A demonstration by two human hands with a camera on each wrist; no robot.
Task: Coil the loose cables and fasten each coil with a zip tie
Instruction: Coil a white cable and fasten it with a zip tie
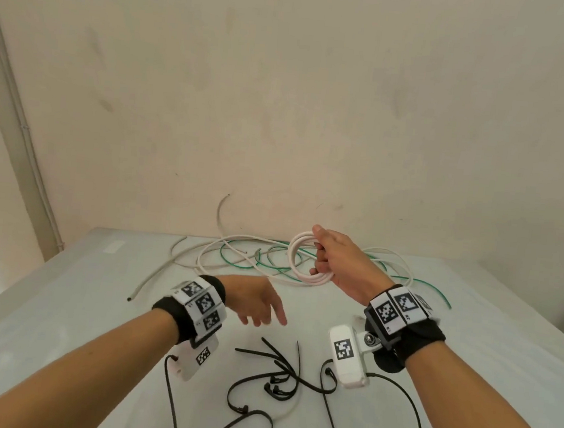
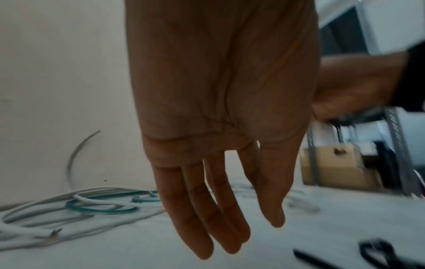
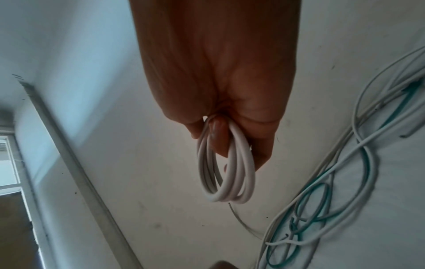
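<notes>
Nearest the person, a scatter of black zip ties (image 1: 280, 377) is lying on the tabletop (image 1: 60, 314), and everything else is best placed from that heap. Just beyond it and slightly to its left, the left hand (image 1: 259, 302) is hovering above the surface with its grip spread: the fingers (image 2: 202, 209) are hanging straight and relaxed, pointing down and holding nothing. Beyond the heap and to its right, the right hand (image 1: 338, 258) is lifted clear of the tabletop, wrist bent, its grip pinching a white coil (image 1: 305, 260) of several turns; in the right wrist view the loops (image 3: 226, 172) are passing between thumb and curled fingers and dangling below them. Farther still from the ties, against the wall (image 1: 284, 94), loose white cables (image 1: 236, 254) and a green cable (image 1: 269, 264) are sprawling in an uncoiled tangle. The step in hand appears to be fastening: one coil is wound and waiting for its tie. The next move probably calls for the free left hand to drop onto the heap and pick out a single tie, while the right is keeping the turns bunched so they do not spring apart.
</notes>
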